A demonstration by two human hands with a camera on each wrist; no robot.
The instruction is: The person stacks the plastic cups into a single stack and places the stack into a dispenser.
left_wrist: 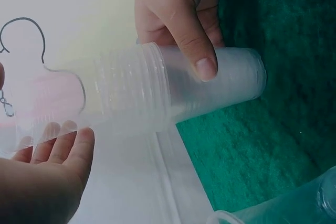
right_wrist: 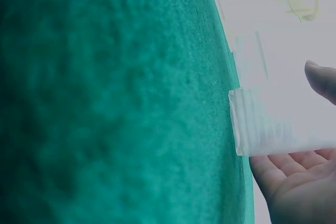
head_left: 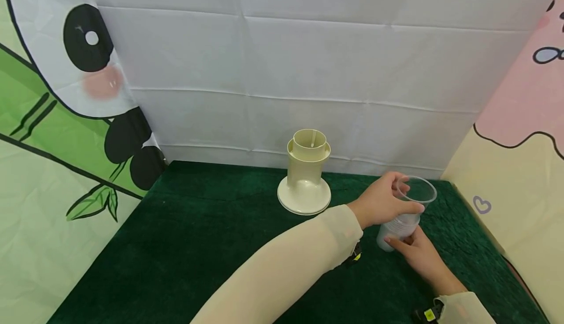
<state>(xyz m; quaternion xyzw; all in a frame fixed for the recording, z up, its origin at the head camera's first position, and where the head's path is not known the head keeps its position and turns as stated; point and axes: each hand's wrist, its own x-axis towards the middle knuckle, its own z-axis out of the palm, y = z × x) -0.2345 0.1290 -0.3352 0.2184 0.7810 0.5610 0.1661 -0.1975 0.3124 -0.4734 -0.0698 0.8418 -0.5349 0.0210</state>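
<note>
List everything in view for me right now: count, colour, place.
Cloth: 1, dark green, work surface
Nested cups: several, count unclear, clear, in both hands
Cup-like item: 1, clear, left wrist view's lower right corner
Tubular stand: 1, cream, cloth's back middle
Backdrop: 1, white, behind
Panda print: 1, black, white, green, left side
Cartoon print: 1, pink and yellow, right side
Wrist devices: 2, black and yellow, wrists
Sleeves: 2, cream, forearms
Left hand: 1, gripping the cups' upper end
Right hand: 1, gripping lower down
</note>
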